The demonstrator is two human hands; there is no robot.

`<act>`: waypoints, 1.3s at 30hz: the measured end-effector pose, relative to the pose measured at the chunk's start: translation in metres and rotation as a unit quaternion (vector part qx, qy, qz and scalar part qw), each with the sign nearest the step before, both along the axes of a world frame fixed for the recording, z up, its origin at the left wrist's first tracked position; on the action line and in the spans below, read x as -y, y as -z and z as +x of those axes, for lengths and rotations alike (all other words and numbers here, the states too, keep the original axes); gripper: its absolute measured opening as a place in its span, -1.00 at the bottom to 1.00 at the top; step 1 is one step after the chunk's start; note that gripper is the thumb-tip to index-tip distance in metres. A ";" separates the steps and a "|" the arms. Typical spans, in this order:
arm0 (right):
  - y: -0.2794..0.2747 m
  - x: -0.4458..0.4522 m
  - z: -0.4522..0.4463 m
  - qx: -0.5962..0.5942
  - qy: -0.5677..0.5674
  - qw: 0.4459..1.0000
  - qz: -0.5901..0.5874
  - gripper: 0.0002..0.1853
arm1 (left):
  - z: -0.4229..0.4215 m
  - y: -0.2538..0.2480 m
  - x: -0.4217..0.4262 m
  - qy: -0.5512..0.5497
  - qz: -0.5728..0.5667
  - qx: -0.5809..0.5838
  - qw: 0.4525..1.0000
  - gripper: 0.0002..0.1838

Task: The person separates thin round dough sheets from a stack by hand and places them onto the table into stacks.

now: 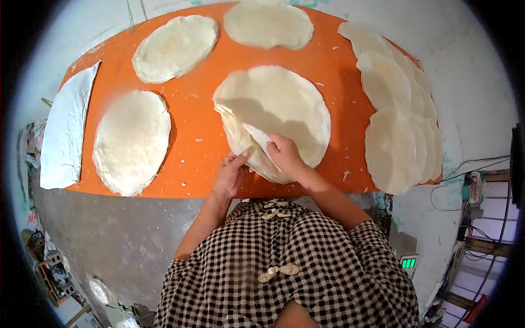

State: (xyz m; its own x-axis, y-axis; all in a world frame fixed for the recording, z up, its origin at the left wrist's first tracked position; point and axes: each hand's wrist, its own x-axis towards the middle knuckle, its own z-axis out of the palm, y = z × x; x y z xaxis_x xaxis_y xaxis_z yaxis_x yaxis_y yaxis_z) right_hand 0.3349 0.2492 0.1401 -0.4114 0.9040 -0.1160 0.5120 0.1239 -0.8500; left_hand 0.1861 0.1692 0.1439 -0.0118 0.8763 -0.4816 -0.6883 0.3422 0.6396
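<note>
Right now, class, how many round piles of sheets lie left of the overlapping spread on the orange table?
4: lower-left pile, upper-left pile, top-middle pile and centre pile. No others seem hidden.

Place reads as a home or makeshift food workshop; cannot tell which. Evidence: orange worktop (191, 120) bears several stacks of flatbreads (279, 90) and scattered flakes (346, 175); floor (126, 229) is plain grey; pale wall (470, 71) is patched with green; loose cables (481, 160) hang at right; clutter (56, 268) lines the left edge.

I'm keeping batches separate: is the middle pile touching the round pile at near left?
Apart. The head view shows orange tabletop between the middle pile and near-left pile.
</note>
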 end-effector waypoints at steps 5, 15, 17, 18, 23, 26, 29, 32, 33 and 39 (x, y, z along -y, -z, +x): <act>0.030 -0.010 0.005 -0.104 -0.004 0.993 -0.060 -0.86 | -0.001 0.012 0.000 -0.003 0.011 0.029 0.999 -0.60; 0.025 -0.014 0.008 -0.101 -0.026 0.994 -0.044 -0.87 | 0.001 -0.018 -0.022 -0.023 -0.047 -0.055 0.997 -0.36; 0.033 -0.015 0.010 -0.110 -0.021 0.993 -0.042 -0.88 | -0.003 -0.027 -0.030 -0.027 -0.127 -0.050 0.990 -0.35; 0.037 -0.015 0.011 -0.107 -0.028 0.993 -0.041 -0.88 | -0.007 -0.030 -0.032 -0.030 -0.164 -0.045 0.985 -0.35; 0.025 -0.010 0.010 -0.112 -0.042 0.992 -0.046 -0.89 | -0.021 -0.024 -0.048 -0.061 -0.108 -0.079 0.989 -0.57; 0.024 -0.015 0.013 -0.015 -0.103 0.994 -0.019 -0.85 | -0.020 0.008 -0.054 -0.048 -0.054 -0.110 0.991 -0.59; 0.017 -0.012 -0.002 -0.211 -0.050 0.973 -0.079 -0.69 | -0.010 0.010 -0.055 -0.044 -0.002 -0.152 0.987 -0.60; -0.005 -0.025 -0.019 -0.080 0.025 0.995 -0.060 -0.54 | -0.001 -0.001 -0.057 -0.024 0.024 -0.222 0.974 -0.62; 0.007 -0.026 -0.027 -0.091 0.069 0.993 0.006 -0.55 | 0.001 -0.003 -0.058 -0.012 0.030 -0.250 0.968 -0.63; 0.012 -0.057 -0.019 -0.147 0.057 0.968 -0.197 -0.69 | -0.020 -0.002 -0.043 -0.018 -0.070 -0.244 0.967 -0.68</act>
State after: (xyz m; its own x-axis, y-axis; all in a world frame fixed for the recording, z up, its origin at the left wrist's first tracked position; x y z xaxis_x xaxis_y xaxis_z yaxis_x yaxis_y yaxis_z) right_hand 0.3163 0.3065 0.1281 -0.3785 0.8556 -0.3531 0.2313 -0.2820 -0.9311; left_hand 0.1663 0.2121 0.1457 -0.2967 0.7976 -0.5251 -0.3294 0.4307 0.8402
